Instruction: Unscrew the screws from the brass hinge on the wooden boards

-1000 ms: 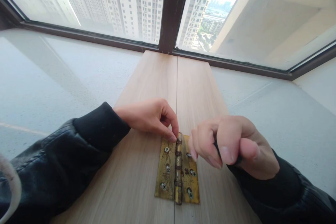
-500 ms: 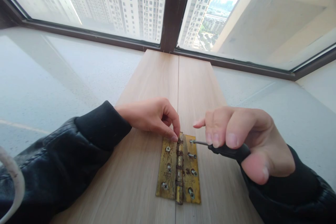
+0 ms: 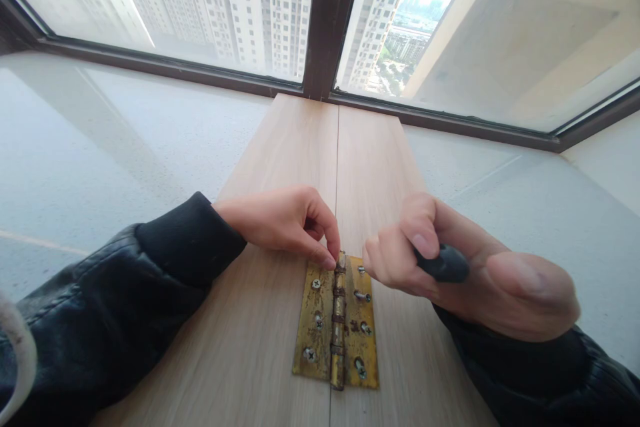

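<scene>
**Hinge (image 3: 338, 330) lengthwise up frame, screwdriver (image 3: 447, 264) crosswise**

At lower centre, long axis near-vertical, along board seam (image 3: 337, 167). Left hand (image 3: 287, 223): fingertips at hinge's top end, can't tell if pinching. Right hand (image 3: 477, 293): grip curled round screwdriver's black handle, butt end to the right.

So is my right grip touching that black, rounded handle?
Touching: the head view shows your right grip curled around the black, rounded handle.

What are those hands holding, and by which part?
The right hand holds a screwdriver by its handle; whether the left hand grips the hinge can't be told.
</scene>
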The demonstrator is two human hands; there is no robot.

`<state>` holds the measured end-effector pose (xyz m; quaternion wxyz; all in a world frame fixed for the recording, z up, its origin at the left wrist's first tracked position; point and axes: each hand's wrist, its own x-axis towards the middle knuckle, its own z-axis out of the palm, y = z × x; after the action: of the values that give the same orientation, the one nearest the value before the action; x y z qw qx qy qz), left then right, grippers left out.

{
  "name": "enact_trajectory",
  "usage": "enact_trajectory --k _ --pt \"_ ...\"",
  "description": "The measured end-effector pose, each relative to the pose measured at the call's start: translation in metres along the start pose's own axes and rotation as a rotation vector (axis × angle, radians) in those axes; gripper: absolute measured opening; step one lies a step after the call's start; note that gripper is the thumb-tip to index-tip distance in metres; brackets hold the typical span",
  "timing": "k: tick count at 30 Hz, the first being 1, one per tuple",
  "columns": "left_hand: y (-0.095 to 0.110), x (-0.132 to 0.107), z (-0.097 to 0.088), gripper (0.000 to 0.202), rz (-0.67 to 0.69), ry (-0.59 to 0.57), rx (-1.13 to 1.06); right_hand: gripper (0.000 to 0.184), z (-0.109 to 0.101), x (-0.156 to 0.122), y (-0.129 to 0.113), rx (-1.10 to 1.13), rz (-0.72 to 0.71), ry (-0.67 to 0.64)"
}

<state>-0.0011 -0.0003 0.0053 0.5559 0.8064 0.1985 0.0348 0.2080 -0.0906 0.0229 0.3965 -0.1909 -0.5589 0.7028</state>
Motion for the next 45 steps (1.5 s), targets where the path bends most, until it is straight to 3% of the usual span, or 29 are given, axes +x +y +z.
enact_trajectory --k 5,8,12,16,18,21,25,28,36,41,45 --pt "0.0 0.0 0.001 0.025 -0.015 0.0 0.0 0.02 -0.007 0.005 -0.001 -0.127 -0.118 0.048" --pt "0.0 0.0 0.001 0.025 -0.008 -0.004 0.004 0.022 -0.01 0.005 0.001 -0.185 -0.177 0.002" --pt "0.0 0.001 0.001 0.026 -0.003 -0.003 0.009 0.023 -0.007 0.0 0.005 -0.113 -0.08 -0.119" --pt "0.001 0.0 0.0 0.027 -0.008 -0.005 0.007 0.04 0.001 -0.005 0.005 0.084 0.024 -0.041" --pt "0.001 0.0 0.0 0.026 -0.009 -0.005 0.004 0.038 0.003 -0.004 0.004 0.07 0.059 -0.012" --pt "0.001 0.0 0.001 0.025 -0.008 0.0 -0.006 0.027 -0.001 -0.001 0.003 -0.037 -0.017 0.036" --pt "0.002 0.0 0.001 0.023 -0.013 0.002 -0.003 0.029 -0.011 0.004 0.006 -0.201 -0.18 0.103" --pt "0.002 0.0 0.001 0.024 -0.017 -0.008 -0.005 0.029 -0.016 0.005 0.006 -0.253 -0.218 0.074" --pt "0.003 0.0 0.0 0.021 0.02 -0.043 0.003 0.024 -0.008 0.001 0.007 -0.183 -0.147 -0.083" --pt "0.001 0.001 0.0 0.021 0.022 -0.035 0.014 0.042 0.001 -0.002 0.01 0.012 -0.063 -0.036" --pt "-0.001 0.003 0.003 0.024 0.008 0.023 -0.018 0.034 0.0 0.002 0.008 -0.003 -0.028 0.032"
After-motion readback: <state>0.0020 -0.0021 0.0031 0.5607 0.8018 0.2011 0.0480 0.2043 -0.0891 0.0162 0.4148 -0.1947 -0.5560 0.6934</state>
